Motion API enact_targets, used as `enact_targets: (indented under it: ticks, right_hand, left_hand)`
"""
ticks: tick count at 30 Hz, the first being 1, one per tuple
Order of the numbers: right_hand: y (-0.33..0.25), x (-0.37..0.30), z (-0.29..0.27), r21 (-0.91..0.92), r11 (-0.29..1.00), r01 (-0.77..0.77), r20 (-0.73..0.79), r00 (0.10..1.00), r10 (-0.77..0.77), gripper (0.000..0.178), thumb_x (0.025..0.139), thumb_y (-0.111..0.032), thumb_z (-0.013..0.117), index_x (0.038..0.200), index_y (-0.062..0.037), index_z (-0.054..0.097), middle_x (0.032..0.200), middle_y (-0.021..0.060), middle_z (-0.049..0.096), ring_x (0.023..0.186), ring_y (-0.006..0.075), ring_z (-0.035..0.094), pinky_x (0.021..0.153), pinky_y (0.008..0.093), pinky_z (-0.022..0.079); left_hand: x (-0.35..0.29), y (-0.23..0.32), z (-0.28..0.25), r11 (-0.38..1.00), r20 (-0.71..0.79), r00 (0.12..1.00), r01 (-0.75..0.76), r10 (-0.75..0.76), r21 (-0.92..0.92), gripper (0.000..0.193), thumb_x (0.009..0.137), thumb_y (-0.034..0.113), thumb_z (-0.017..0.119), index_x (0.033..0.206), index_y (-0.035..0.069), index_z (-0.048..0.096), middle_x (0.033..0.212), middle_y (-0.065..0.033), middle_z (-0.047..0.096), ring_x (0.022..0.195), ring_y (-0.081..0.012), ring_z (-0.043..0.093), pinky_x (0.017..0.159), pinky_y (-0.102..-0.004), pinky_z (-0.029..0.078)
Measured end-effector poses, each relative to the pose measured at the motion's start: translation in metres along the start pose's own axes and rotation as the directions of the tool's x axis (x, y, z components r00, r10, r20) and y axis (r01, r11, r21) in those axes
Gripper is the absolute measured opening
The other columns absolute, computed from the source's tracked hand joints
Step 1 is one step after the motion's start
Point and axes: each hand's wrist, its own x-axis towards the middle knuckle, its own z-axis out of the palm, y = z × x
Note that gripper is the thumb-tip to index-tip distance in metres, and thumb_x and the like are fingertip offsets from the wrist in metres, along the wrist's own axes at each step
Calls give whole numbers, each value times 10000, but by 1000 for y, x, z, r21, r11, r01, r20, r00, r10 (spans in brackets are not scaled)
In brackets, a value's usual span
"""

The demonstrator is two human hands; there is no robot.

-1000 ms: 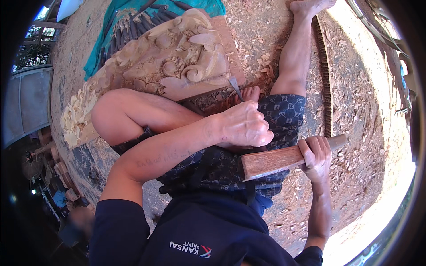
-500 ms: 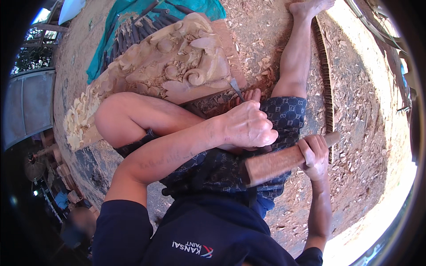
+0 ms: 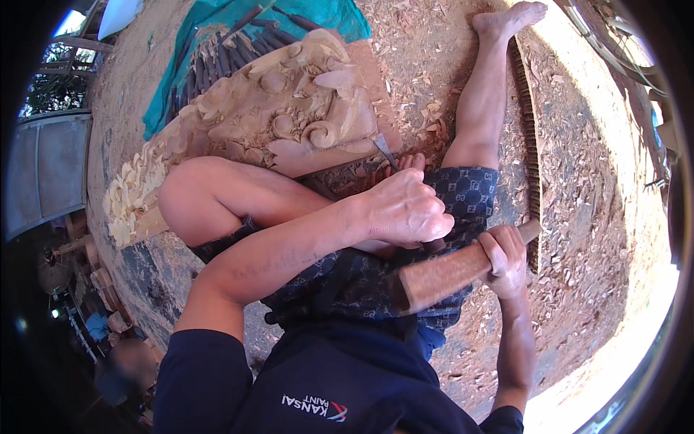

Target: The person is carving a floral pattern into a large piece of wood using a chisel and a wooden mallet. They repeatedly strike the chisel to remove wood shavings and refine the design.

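My left hand (image 3: 408, 206) is wrapped round a chisel (image 3: 387, 150), whose flat metal blade rests at the near right edge of a carved wooden panel (image 3: 318, 155). Scrolls and leaf shapes stand out in relief on the panel. The butt of the chisel's handle pokes out below my fist; the rest of the handle is hidden in it. A wooden mallet (image 3: 448, 278) is gripped by my right hand (image 3: 504, 260) near where its handle meets the block. Its block lies over my lap, close to the chisel's butt but apart from it, and is slightly blurred.
Several dark-handled carving tools (image 3: 224, 54) lie on a green cloth (image 3: 160, 108) beyond the panel. Pale wood shavings (image 3: 130, 195) gather at the panel's left end. More chips cover the ground (image 3: 578, 217) on the right. My bent leg (image 3: 224, 188) is against the panel's near side.
The mallet and my right hand have shifted slightly down and left, away from the chisel's butt, which shows more now. My left hand and the chisel have stayed nearly still.
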Motion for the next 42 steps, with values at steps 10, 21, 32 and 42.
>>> enact_targets:
  ticks: [10,21,32,42]
  right_hand:
    - [-20,3,3,58,995,-86,-50,995,89,474,788,-105,858,1191,-47,615,957,150,668,821,394,684,743,514,542]
    - [-24,-18,-3,76,871,-485,-182,852,490,342,901,-79,900,1170,-51,690,1053,116,728,974,214,721,858,337,572]
    - [18,-20,27,654,636,-410,-417,506,755,449,991,-81,830,1342,-9,559,1143,93,695,1095,188,646,1059,391,509]
    - [12,-19,34,584,675,-452,-376,586,718,462,970,-104,869,1313,-9,576,1128,103,687,1063,198,647,1002,377,532]
  left_hand:
    - [0,-2,-5,999,-8,1000,11,-11,-40,210,674,201,795,762,160,609,678,2,646,716,-209,734,607,-411,476]
    - [-1,13,-95,987,-374,927,58,3,153,449,930,250,864,687,139,504,690,-14,517,584,-198,491,558,-351,352]
    - [-25,-52,-98,377,-507,497,-344,-704,-860,328,1130,110,574,819,98,471,641,-24,504,545,-124,444,551,-326,398]
    - [-27,-59,-88,290,-476,576,-388,-664,-875,340,1132,127,554,807,83,466,631,-32,501,531,-124,422,541,-318,381]
